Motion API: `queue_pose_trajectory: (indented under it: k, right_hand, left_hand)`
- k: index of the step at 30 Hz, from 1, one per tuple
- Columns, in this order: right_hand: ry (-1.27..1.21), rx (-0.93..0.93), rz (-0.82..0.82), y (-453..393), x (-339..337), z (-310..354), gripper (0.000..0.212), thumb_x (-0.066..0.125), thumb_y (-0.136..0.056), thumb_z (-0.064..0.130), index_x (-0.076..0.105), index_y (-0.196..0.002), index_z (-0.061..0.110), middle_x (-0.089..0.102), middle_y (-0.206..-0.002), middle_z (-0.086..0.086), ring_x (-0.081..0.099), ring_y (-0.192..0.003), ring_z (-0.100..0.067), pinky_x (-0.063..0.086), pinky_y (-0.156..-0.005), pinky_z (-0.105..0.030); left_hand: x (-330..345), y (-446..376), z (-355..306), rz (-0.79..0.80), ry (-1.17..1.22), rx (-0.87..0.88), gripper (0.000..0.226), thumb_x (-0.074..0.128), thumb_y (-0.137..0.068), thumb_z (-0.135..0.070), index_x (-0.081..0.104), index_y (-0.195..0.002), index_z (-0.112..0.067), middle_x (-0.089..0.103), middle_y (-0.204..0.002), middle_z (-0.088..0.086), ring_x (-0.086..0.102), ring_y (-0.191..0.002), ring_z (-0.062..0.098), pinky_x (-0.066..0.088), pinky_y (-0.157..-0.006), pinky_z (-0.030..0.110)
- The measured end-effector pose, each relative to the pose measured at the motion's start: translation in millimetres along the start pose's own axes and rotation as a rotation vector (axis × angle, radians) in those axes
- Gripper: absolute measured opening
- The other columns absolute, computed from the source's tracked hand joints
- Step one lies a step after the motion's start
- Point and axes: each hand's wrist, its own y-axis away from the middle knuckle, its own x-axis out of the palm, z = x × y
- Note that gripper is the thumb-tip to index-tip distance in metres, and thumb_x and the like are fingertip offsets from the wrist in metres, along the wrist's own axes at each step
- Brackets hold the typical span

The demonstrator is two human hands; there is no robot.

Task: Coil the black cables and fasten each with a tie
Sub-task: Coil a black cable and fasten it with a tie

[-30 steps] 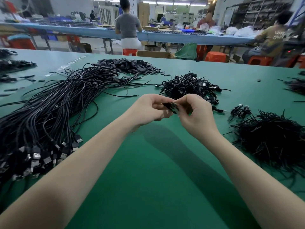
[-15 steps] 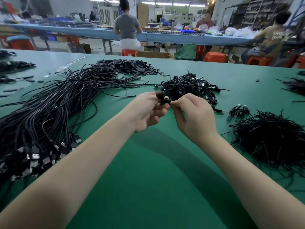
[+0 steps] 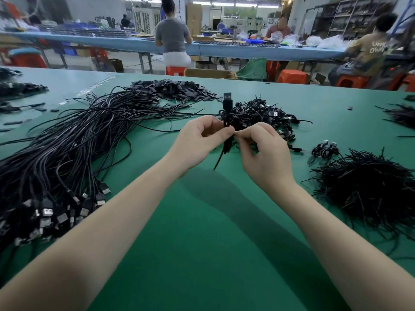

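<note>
Coiled black USB cable [image 3: 227, 122], held upright above the green table [image 3: 202, 243] between both hands, its USB plug [image 3: 227, 96] pointing up and a thin black tail [image 3: 220, 157] hanging below the fingers toward the table; the tie itself cannot be made out among the fingers. Left hand [image 3: 197, 142]: fingers curled, thumb and forefinger pinching the coil at its middle. Right hand [image 3: 262, 151]: fingers curled, fingertips pinching the same coil from the other side, touching the left hand's fingertips. Large bundle of loose black USB cables [image 3: 67, 149], left of the arms, plug ends gathered near the table's near-left edge, bare ends fanning toward the far side. Pile of tied cable coils [image 3: 265, 115], just behind the hands. Single tied coil [image 3: 325, 150], lying apart to the right of the right hand. Heap of thin black ties [image 3: 370, 187], near right. Pile of flat black pieces [image 3: 173, 89], far side of the table, behind the loose bundle; what they are cannot be told. Further dark cable heaps at the table's far-left and far-right edges. Background: long blue workbench [image 3: 213, 49], seated people at it, orange stools [image 3: 292, 76] beneath
</note>
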Motion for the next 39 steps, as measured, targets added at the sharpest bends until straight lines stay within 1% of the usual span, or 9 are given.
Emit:
queue_pose_trajectory:
  k: [9, 13, 16, 18, 22, 25, 31, 35, 39]
  right_hand:
    - [0.347, -0.356, -0.105, 2, -4, -6, 0.026, 0.055, -0.094, 0.009, 0.069, -0.074, 0.001, 0.064, -0.073, -0.011, 0.063, -0.066, -0.031, 0.047, -0.056, -0.038]
    - [0.019, -0.07, -0.017, 3, -3, -9, 0.005, 0.064, -0.086, 0.001, 0.069, -0.084, -0.001, 0.067, -0.085, -0.014, 0.067, -0.09, -0.027, 0.05, -0.074, -0.03]
    - [-0.134, 0.103, 0.044, 3, 1, -10, 0.005, 0.065, -0.086, 0.001, 0.068, -0.085, 0.005, 0.065, -0.08, -0.002, 0.058, -0.078, -0.007, 0.041, -0.071, -0.008]
    - [-0.186, 0.175, 0.074, 4, 4, -10, 0.009, 0.065, -0.085, 0.002, 0.067, -0.085, 0.011, 0.06, -0.076, 0.009, 0.054, -0.071, 0.003, 0.038, -0.068, -0.004]
    - [-0.148, 0.16, 0.065, 6, 7, -7, 0.01, 0.064, -0.085, 0.001, 0.068, -0.084, 0.01, 0.054, -0.077, 0.019, 0.052, -0.072, 0.005, 0.04, -0.069, -0.007]
    - [-0.041, 0.111, 0.078, 10, 8, -8, 0.006, 0.064, -0.086, 0.004, 0.068, -0.083, 0.006, 0.061, -0.076, 0.003, 0.058, -0.071, -0.015, 0.049, -0.061, -0.033]
    - [0.346, -0.387, 0.047, 19, 10, -8, 0.016, 0.061, -0.088, 0.005, 0.07, -0.074, 0.005, 0.06, -0.067, -0.008, 0.059, -0.06, -0.029, 0.047, -0.053, -0.036]
    - [0.126, 0.1, 0.155, 10, 10, -8, 0.011, 0.062, -0.089, 0.016, 0.071, -0.085, 0.01, 0.066, -0.079, -0.005, 0.062, -0.067, -0.028, 0.05, -0.06, -0.037]
    - [0.268, 0.406, -0.042, -39, 7, -37, 0.017, 0.053, -0.095, 0.026, 0.069, -0.095, 0.019, 0.07, -0.086, 0.0, 0.061, -0.073, -0.021, 0.044, -0.058, -0.03]
  left_hand:
    - [8, 0, -8, 0.05, 0.536, -0.577, 0.017, 0.045, -0.097, -0.011, 0.055, -0.101, -0.024, 0.052, -0.051, -0.006, 0.044, -0.036, 0.005, 0.035, -0.035, 0.014]
    - [4, 1, -2, 0.196, 0.214, -0.281, 0.025, 0.052, -0.095, -0.01, 0.066, -0.092, -0.029, 0.065, -0.072, -0.01, 0.061, -0.06, 0.004, 0.046, -0.053, 0.016]
    - [0, 0, 9, 0.183, -0.268, 0.152, 0.039, 0.062, -0.084, 0.003, 0.065, -0.1, -0.033, 0.062, -0.091, -0.014, 0.059, -0.082, -0.001, 0.047, -0.075, 0.01]
    - [0, 0, 12, 0.13, -0.256, 0.196, 0.026, 0.073, -0.081, -0.006, 0.07, -0.097, -0.027, 0.067, -0.093, -0.007, 0.063, -0.089, 0.008, 0.051, -0.08, 0.017]
    - [6, 1, 19, 0.076, -0.137, -0.046, 0.027, 0.069, -0.087, -0.029, 0.069, -0.108, -0.012, 0.073, -0.085, 0.002, 0.062, -0.074, 0.006, 0.05, -0.071, 0.025]
    - [14, 4, 18, 0.088, 0.126, -0.245, 0.034, 0.06, -0.094, -0.027, 0.054, -0.123, -0.01, 0.067, -0.069, -0.005, 0.064, -0.061, 0.009, 0.048, -0.055, 0.021]
    - [-5, 3, 11, 0.324, 0.718, -0.91, 0.008, 0.063, -0.073, -0.016, 0.06, -0.065, -0.015, 0.056, -0.053, -0.008, 0.056, -0.044, 0.004, 0.039, -0.037, 0.013]
    - [-2, 0, 17, 0.163, 0.302, -0.773, 0.014, 0.047, -0.1, -0.028, 0.054, -0.105, -0.016, 0.071, -0.066, -0.003, 0.065, -0.054, 0.009, 0.045, -0.046, 0.016]
    - [-9, -2, 28, 0.03, -0.085, -0.58, 0.026, 0.044, -0.096, -0.024, 0.054, -0.119, -0.018, 0.07, -0.081, -0.002, 0.061, -0.063, 0.011, 0.047, -0.059, 0.022]
